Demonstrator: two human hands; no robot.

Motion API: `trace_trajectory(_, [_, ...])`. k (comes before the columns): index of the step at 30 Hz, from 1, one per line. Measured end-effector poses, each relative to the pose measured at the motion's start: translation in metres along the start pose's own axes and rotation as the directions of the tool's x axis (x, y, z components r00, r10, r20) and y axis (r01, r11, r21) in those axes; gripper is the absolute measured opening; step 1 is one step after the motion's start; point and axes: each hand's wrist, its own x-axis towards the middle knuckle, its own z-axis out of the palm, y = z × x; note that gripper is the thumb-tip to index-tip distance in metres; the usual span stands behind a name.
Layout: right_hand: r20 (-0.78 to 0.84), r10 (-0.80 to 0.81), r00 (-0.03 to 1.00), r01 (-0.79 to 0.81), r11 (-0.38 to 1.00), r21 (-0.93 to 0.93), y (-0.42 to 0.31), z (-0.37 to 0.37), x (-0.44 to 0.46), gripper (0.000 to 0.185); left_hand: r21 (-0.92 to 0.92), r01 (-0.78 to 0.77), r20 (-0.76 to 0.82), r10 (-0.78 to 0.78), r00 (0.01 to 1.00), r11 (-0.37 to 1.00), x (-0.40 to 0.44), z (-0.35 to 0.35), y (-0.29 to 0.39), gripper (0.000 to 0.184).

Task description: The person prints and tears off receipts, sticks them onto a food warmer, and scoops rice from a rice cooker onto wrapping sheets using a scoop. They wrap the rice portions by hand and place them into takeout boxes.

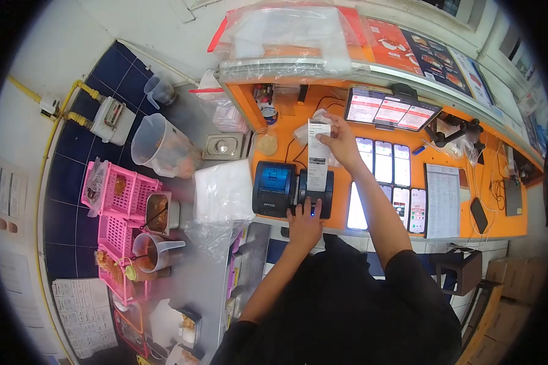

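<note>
A long printed paper receipt [317,161] stretches up from the right-hand black receipt printer [326,198]. My right hand [341,143] pinches its upper part between thumb and fingers. My left hand [304,224] lies on the front of that printer with fingers spread, near a small blue light. A second black printer [274,191] with a blue top stands directly to the left. Behind the receipt, partly hidden by it, is some crumpled white paper or plastic [301,134]. Both printers sit on the orange counter [362,234].
Several lit phones [383,163] and a printed sheet [442,201] lie right of my right arm, below a tablet [391,108]. To the left are white bags [223,190], a metal container [223,146], pink baskets [128,194] and a plastic jug [149,143]. A shelf edge [286,70] overhangs the counter.
</note>
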Motion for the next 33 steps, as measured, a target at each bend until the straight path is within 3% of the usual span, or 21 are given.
trace_trajectory(12, [0.034,-0.052,0.998,0.053,0.998,-0.037,-0.017,-0.003,0.000,0.057,-0.019,0.042,-0.001,-0.042,0.999,0.999,0.004,0.002,0.004,0.071])
trace_trajectory(15, [0.097,-0.028,0.995,0.029,0.999,-0.013,-0.047,0.003,-0.027,0.058,-0.006,0.045,-0.002,-0.045,0.999,0.999,0.003,-0.001,0.005,0.071])
trace_trajectory(17, [0.235,0.075,0.969,-0.044,0.990,-0.136,-0.034,-0.007,-0.059,0.060,-0.013,0.059,0.014,-0.059,0.998,0.998,0.004,-0.003,0.006,0.072])
trace_trajectory(18, [0.328,0.123,0.937,-0.029,0.960,-0.277,-0.020,-0.016,-0.080,0.053,-0.021,0.062,0.021,-0.061,0.998,0.998,0.005,-0.004,0.006,0.072])
trace_trajectory(19, [0.521,0.034,0.853,-0.056,0.998,0.026,-0.036,-0.017,-0.108,0.054,-0.031,0.046,0.015,-0.046,0.999,0.998,0.003,0.002,0.002,0.071])
trace_trajectory(21, [0.698,0.267,0.665,-0.027,0.942,-0.335,-0.056,-0.036,-0.145,0.051,-0.057,0.018,0.010,-0.018,1.000,0.998,-0.002,0.017,-0.009,0.069])
trace_trajectory(22, [0.648,0.526,0.551,-0.198,0.836,-0.511,-0.063,-0.044,-0.157,0.050,-0.044,0.026,0.015,-0.025,1.000,0.999,0.001,0.015,-0.006,0.070])
trace_trajectory(23, [0.713,0.387,0.584,-0.210,0.921,-0.327,-0.059,-0.063,-0.171,0.051,-0.030,0.036,0.017,-0.036,0.999,0.999,0.004,0.012,-0.003,0.070])
trace_trajectory(24, [0.697,0.152,0.701,-0.082,0.988,-0.132,-0.053,-0.092,-0.187,0.047,-0.016,0.050,0.019,-0.050,0.999,0.999,0.007,0.006,0.002,0.070])
trace_trajectory(25, [0.709,-0.161,0.687,-0.144,0.926,0.350,-0.046,-0.102,-0.190,0.042,-0.040,0.064,0.030,-0.062,0.998,0.997,0.007,-0.005,0.008,0.069])
trace_trajectory(27, [0.512,-0.243,0.824,-0.133,0.796,0.591,-0.042,-0.133,-0.207,0.037,-0.032,0.090,0.073,-0.088,0.993,0.995,0.009,-0.006,0.010,0.068])
trace_trajectory(29, [0.274,0.069,0.959,-0.133,0.966,0.224,-0.060,-0.149,-0.211,0.035,-0.028,0.098,0.091,-0.095,0.991,0.995,0.010,-0.009,0.013,0.068])
trace_trajectory(30, [0.134,0.175,0.975,-0.184,0.981,0.054,-0.070,-0.147,-0.194,0.034,-0.025,0.097,0.088,-0.095,0.992,0.995,0.010,-0.010,0.015,0.068])
trace_trajectory(32, [0.033,0.382,0.924,-0.381,0.924,-0.028,-0.062,-0.160,-0.162,0.034,-0.022,0.093,0.089,-0.091,0.992,0.995,0.011,-0.011,0.016,0.067])
trace_trajectory(33, [-0.019,0.372,0.928,-0.364,0.895,-0.258,-0.018,-0.184,-0.147,0.037,-0.022,0.093,0.092,-0.090,0.992,0.995,0.011,-0.011,0.016,0.067])
